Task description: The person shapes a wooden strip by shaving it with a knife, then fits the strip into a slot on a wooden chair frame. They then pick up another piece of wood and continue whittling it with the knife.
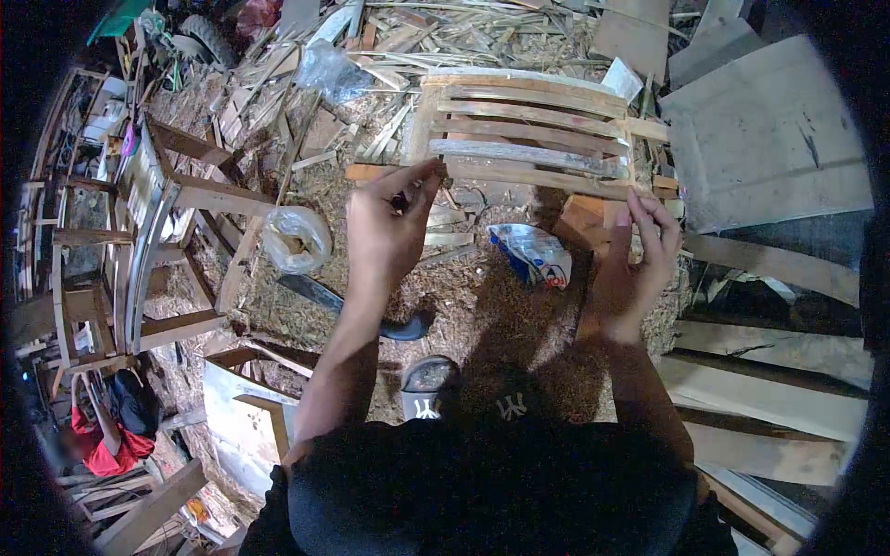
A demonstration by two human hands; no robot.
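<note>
Black clothing (491, 491) fills the bottom of my view, with the two forearms reaching out past it. Thumb and forefinger of my left hand (378, 227) are pinched narrow on the left end of a wooden slat (538, 176). At its other end, the fingers of my right hand (640, 269) are loosely spread, tips up against the wood; I can't tell if they grip it. That slat lies along the near side of a slatted wooden frame (528, 115). Between the hands, on the sawdust-covered ground, I see a crumpled white-and-blue bag (542, 252), with an orange-brown wood piece (582, 219) just right of it. Farther out are a wooden chair frame (222, 196) on the left, stacked boards (760, 389) on the right, and a person in red (116, 452) at lower left.
</note>
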